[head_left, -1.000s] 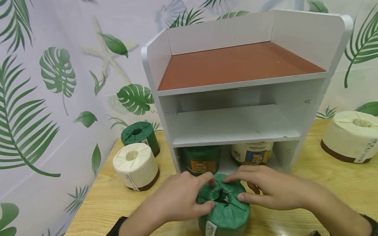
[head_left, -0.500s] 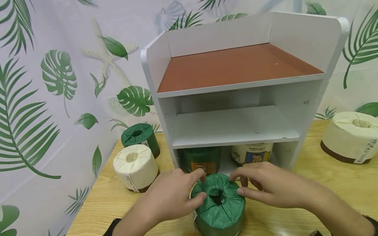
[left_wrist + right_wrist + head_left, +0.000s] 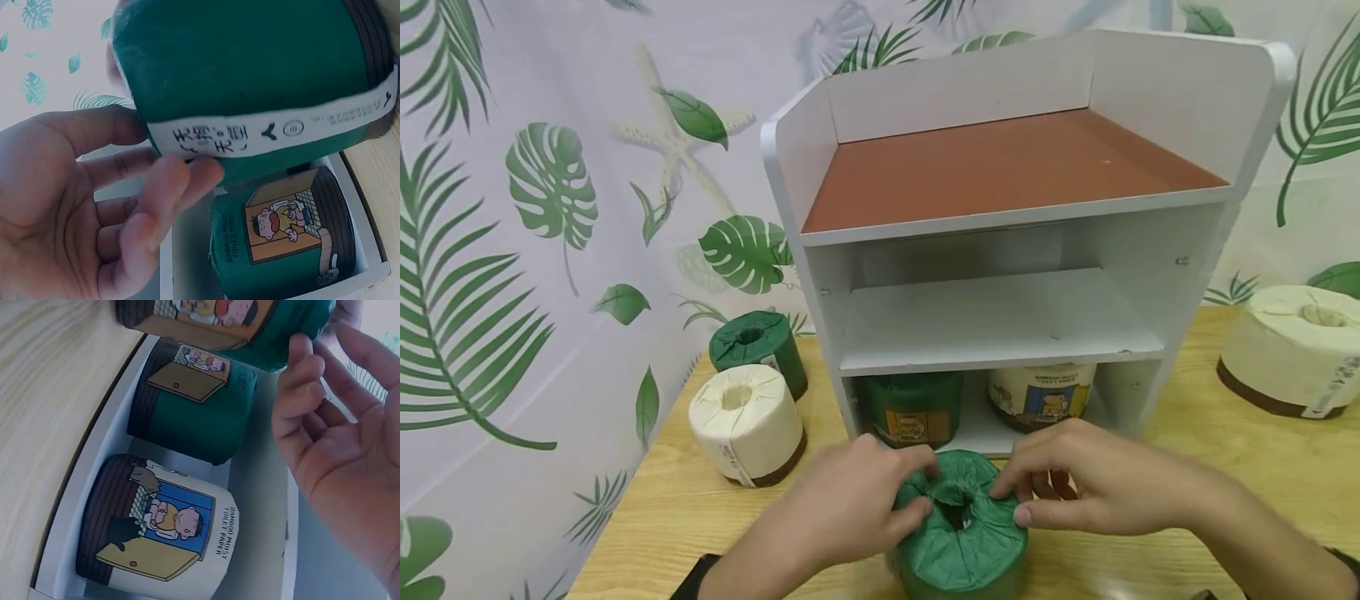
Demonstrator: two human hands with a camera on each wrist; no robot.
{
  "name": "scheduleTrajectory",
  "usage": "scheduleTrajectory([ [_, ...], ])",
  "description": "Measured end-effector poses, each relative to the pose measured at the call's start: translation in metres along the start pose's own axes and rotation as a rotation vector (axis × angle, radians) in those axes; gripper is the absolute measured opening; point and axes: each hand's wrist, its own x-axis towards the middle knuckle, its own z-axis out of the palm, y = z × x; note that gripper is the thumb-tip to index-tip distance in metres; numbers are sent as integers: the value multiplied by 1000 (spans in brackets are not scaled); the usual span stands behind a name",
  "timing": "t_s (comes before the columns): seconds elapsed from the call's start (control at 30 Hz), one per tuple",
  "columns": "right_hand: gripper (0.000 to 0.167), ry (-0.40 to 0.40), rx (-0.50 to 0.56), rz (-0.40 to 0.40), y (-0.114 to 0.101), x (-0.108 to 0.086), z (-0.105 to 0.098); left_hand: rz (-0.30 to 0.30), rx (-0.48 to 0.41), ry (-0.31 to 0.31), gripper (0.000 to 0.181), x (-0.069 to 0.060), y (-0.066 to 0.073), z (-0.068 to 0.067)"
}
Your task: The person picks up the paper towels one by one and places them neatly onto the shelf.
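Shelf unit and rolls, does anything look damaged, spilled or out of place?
Small dark marks near the right front of the middle shelf interrupt its plain white; scuffs or chips, I can't tell. The front green roll is wrinkled on top, but nothing looks spilled or misplaced.

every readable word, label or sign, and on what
"BAMBOO MOIST TOILET PAPER": cream wrapped cylindrical roll inside white shelf unit
"BAMBOO MOIST TOILET PAPER", faint: green wrapped cylindrical roll beside it
Y-like sign: white strip on nearest green roll; Chinese characters, smaller print too blurred
Too small: left cream roll, right cream roll, rear green roll
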Motion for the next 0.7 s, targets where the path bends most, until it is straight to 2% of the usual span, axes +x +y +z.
scheduleTrajectory([
  [0.13, 16, 31, -21, -46, -1, 0, 1, -5, -13, 0, 24, -1, -1, -3],
  [0.33, 18, 127, -118, -23, -1, 3, 3, 15, -32, 32, 14, -7, 0, -8],
  [0.53, 19, 69, -90, 51, -1, 3, 6, -1, -13, -11, 16, -7, 4, -7],
  [0.7, 13, 29, -24, 50, -3, 1, 6, -11, -24, -20, 19, -4, 4, -5],
])
